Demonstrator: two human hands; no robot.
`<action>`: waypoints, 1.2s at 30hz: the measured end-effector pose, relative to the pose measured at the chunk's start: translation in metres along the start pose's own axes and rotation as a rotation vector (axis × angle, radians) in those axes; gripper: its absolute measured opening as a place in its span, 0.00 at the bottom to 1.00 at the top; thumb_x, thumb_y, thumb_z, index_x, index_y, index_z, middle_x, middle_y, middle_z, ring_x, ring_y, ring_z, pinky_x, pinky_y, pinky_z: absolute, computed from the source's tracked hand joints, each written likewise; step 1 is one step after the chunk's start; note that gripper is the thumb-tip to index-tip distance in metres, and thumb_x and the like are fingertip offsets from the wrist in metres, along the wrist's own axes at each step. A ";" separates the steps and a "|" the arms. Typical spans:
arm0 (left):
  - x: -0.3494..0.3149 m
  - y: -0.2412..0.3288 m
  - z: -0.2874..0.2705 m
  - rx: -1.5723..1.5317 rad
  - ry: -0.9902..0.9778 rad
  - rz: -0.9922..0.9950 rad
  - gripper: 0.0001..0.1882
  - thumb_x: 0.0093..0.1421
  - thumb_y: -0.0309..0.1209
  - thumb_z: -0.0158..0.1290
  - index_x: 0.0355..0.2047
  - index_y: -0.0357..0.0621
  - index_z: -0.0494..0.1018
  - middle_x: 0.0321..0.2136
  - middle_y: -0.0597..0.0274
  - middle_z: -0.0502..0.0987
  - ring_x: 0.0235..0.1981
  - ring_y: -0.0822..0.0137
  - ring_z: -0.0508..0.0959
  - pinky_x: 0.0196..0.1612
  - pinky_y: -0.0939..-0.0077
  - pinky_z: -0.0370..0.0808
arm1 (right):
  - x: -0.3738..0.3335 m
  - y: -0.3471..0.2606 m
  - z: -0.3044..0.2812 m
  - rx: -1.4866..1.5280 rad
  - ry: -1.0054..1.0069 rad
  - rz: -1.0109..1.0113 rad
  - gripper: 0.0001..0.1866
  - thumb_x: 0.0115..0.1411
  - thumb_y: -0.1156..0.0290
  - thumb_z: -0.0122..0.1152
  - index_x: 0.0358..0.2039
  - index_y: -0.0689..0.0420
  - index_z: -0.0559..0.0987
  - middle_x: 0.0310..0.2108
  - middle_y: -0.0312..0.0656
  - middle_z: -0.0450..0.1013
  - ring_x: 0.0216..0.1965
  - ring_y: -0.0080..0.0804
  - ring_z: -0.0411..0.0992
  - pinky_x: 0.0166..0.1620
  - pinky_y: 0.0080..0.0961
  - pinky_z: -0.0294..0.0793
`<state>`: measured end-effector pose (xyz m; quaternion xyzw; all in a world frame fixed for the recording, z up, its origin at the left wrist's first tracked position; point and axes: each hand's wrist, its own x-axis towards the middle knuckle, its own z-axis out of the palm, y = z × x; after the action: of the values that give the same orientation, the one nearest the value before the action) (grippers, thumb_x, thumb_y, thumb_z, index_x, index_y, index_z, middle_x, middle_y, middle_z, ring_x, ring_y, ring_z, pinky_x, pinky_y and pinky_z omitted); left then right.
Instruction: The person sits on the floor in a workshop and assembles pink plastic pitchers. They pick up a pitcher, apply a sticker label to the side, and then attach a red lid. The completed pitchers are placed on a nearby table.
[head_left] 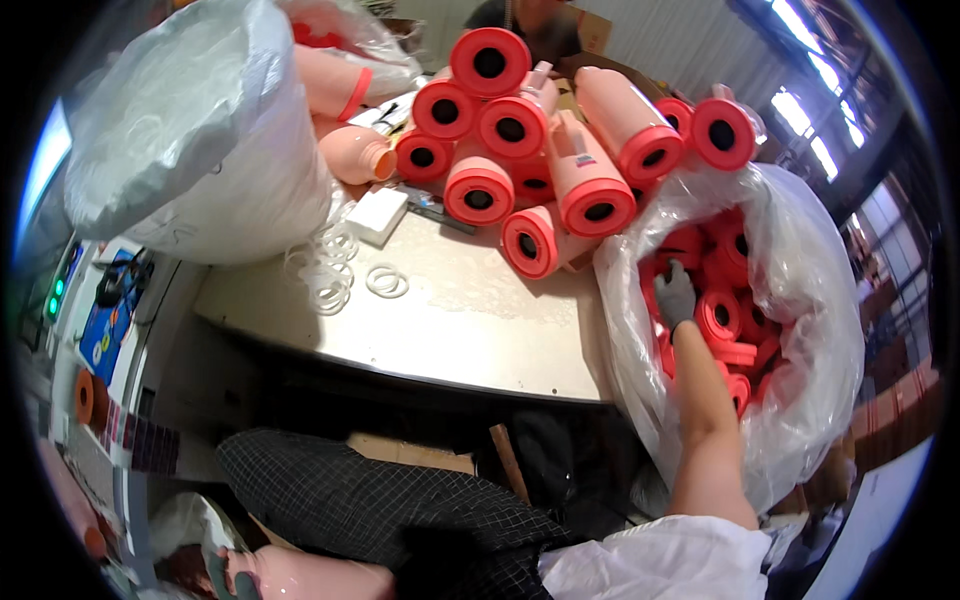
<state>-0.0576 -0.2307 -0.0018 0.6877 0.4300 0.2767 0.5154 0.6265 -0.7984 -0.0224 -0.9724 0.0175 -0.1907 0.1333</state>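
My right hand (677,298), in a grey glove, reaches into a clear plastic bag (815,300) full of red round caps (718,314) with dark centres. Its fingertips are among the caps, and whether they grip one does not show clearly. At the lower left, my gloved left hand (232,576) is closed round the end of a pink bottle (315,574), which lies on its side by my leg. The bottle's lower side runs out of view. On the table is a pile of pink jugs (593,180) with handles and red round ends facing me.
A big white sack (240,170) stands on the table's left. White rings (387,281) and a small white box (377,216) lie on the table (470,330). An uncapped pink bottle (355,154) rests beside the sack. Another person (530,25) is behind the pile.
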 end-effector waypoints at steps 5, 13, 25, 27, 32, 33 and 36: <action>0.014 0.024 0.014 -0.054 -0.079 -0.112 0.41 0.50 0.38 0.61 0.64 0.34 0.66 0.53 0.53 0.73 0.51 0.63 0.75 0.57 0.68 0.71 | 0.039 0.123 0.066 -0.411 0.135 -0.082 0.19 0.64 0.53 0.57 0.52 0.44 0.79 0.41 0.57 0.76 0.41 0.60 0.78 0.44 0.56 0.79; -0.029 0.033 -0.024 0.083 0.155 -0.079 0.30 0.58 0.32 0.60 0.60 0.31 0.70 0.51 0.56 0.76 0.53 0.64 0.74 0.60 0.69 0.70 | -0.097 -0.205 -0.065 0.856 0.246 -0.476 0.33 0.61 0.72 0.63 0.66 0.63 0.68 0.64 0.47 0.70 0.64 0.41 0.70 0.69 0.37 0.66; -0.103 -0.092 -0.017 -0.471 0.830 -0.002 0.22 0.79 0.42 0.40 0.63 0.39 0.68 0.56 0.61 0.76 0.56 0.68 0.76 0.61 0.70 0.73 | -0.395 -0.393 0.034 1.119 -0.567 -1.144 0.26 0.59 0.70 0.68 0.59 0.58 0.78 0.47 0.44 0.72 0.46 0.40 0.71 0.52 0.38 0.72; -0.101 -0.102 -0.017 -0.658 0.728 -0.026 0.25 0.79 0.41 0.41 0.67 0.36 0.64 0.60 0.59 0.73 0.60 0.65 0.74 0.64 0.68 0.71 | -0.399 -0.400 -0.016 0.976 -0.608 -1.430 0.30 0.56 0.68 0.71 0.60 0.59 0.78 0.47 0.45 0.72 0.46 0.40 0.71 0.52 0.39 0.72; -0.098 -0.053 0.011 0.035 0.634 0.075 0.28 0.75 0.38 0.48 0.68 0.33 0.61 0.60 0.53 0.73 0.60 0.62 0.74 0.64 0.65 0.71 | -0.387 -0.408 0.023 1.120 -1.003 -0.675 0.27 0.68 0.61 0.64 0.62 0.65 0.75 0.46 0.45 0.71 0.46 0.36 0.72 0.50 0.31 0.73; -0.100 -0.053 0.015 0.012 0.622 0.066 0.29 0.74 0.38 0.50 0.68 0.33 0.60 0.59 0.52 0.73 0.60 0.61 0.74 0.64 0.64 0.71 | -0.375 -0.425 0.010 1.114 -1.058 -0.606 0.25 0.71 0.61 0.60 0.60 0.68 0.76 0.45 0.45 0.71 0.47 0.34 0.72 0.48 0.30 0.74; -0.092 -0.042 0.034 0.036 0.565 -0.026 0.28 0.73 0.37 0.53 0.67 0.35 0.61 0.58 0.53 0.74 0.59 0.62 0.74 0.63 0.63 0.71 | -0.361 -0.474 -0.059 1.425 -0.844 -0.992 0.26 0.65 0.64 0.60 0.59 0.68 0.77 0.43 0.46 0.71 0.45 0.36 0.71 0.49 0.31 0.72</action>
<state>-0.0868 -0.3232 -0.0462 0.5867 0.5704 0.4430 0.3663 0.2622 -0.3259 0.0242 -0.5486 -0.5644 0.1743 0.5917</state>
